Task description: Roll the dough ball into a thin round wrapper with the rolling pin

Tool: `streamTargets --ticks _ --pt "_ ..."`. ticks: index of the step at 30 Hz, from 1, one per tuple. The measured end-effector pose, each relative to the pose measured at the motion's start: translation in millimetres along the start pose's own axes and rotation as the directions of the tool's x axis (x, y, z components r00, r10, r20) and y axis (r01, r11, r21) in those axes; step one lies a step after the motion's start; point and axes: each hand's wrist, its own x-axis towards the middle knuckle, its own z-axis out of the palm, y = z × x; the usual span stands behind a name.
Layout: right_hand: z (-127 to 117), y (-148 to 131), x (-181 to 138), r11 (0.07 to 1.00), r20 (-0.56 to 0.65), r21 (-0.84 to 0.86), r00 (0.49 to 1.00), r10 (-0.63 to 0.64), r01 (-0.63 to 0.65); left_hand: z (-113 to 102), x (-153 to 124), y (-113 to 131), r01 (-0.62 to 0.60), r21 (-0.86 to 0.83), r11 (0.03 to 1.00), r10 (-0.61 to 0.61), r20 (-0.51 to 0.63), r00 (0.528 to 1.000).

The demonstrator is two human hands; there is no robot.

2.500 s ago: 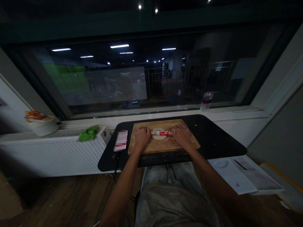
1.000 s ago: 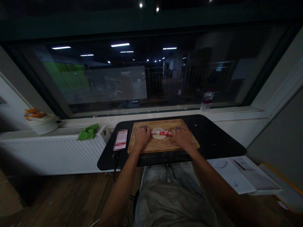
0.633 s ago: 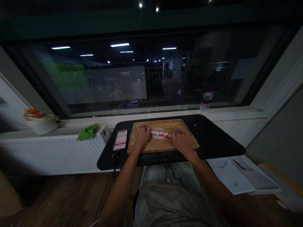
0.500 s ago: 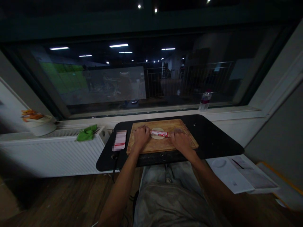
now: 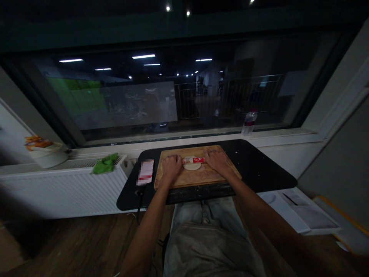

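Observation:
A rolling pin (image 5: 193,160), wrapped in a red and white printed label, lies crosswise over a wooden cutting board (image 5: 184,180). Its left end is under my left hand (image 5: 172,165), closed around it. My right hand (image 5: 215,160) grips the other end. Below the pin shows the near part of a flat round of dough (image 5: 192,167); the pin covers its far edge. The board rests on a black table (image 5: 259,169) in front of me.
A pink and white packet (image 5: 146,171) lies left of the board. A green cloth (image 5: 105,163) hangs on the white radiator (image 5: 69,192). On the windowsill stands a water bottle (image 5: 249,122). A white tub (image 5: 48,154) sits at far left, and a white box (image 5: 300,211) lies low at right.
The rolling pin has rolled away from me toward the dough's far edge, and its label has turned. My right hand has moved forward and slightly left with it; my left hand has barely shifted.

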Motion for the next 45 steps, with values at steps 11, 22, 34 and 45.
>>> streamTargets --ticks 11,22,34,45 --pt "-5.3 4.3 10.3 0.992 0.009 -0.071 0.995 -0.099 0.1 -2.3 -1.2 1.7 0.026 0.042 0.999 -0.027 0.019 0.999" --pt "-7.6 2.0 -15.5 0.999 0.032 -0.027 0.999 -0.017 0.017 0.0 -0.4 1.5 -0.007 0.005 1.0 0.007 0.009 1.0" --pt "-3.7 -10.4 -65.1 0.994 -0.073 0.091 0.995 0.074 -0.067 2.7 1.1 1.2 -0.025 -0.017 1.0 0.024 -0.015 1.0" --pt "-0.9 -8.8 -59.2 0.997 -0.079 0.073 0.996 0.041 -0.036 5.9 1.2 0.2 -0.069 0.018 0.997 0.069 0.008 0.998"
